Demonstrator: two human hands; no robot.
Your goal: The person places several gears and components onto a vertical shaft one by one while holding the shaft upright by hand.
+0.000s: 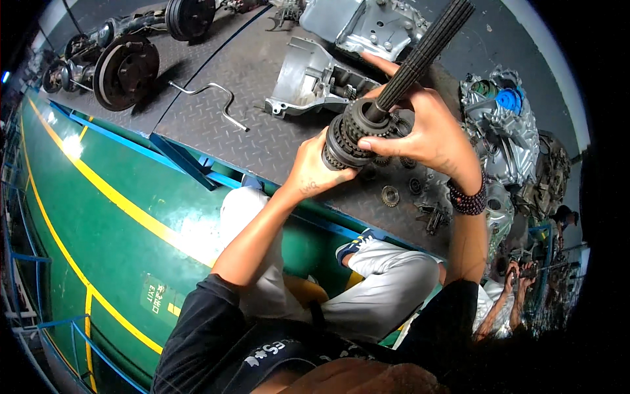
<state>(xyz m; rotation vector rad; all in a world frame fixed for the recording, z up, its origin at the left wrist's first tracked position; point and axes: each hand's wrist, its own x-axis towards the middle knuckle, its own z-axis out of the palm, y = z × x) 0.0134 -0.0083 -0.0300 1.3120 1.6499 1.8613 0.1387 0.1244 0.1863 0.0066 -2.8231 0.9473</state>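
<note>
Between my two hands I hold a gearbox shaft (423, 56), its long splined end slanting up to the right. A stack of toothed gears and a ring (351, 134) sits around its lower part. My left hand (315, 164) is wrapped round the gear stack from the left and below. From the right, my right hand (426, 134) grips the upper gear, its thumb pressed on the gear's side and one finger pointing out behind the shaft. Part of the gears is hidden by my fingers.
On the checkered metal bench (256, 144) lie an open gearbox housing (298, 79), a bent crank rod (226, 102), a loose gear ring (390, 196) and more castings (505, 131). A brake drum axle (125, 72) stands far left. Another person's hands (515, 276) work at the right.
</note>
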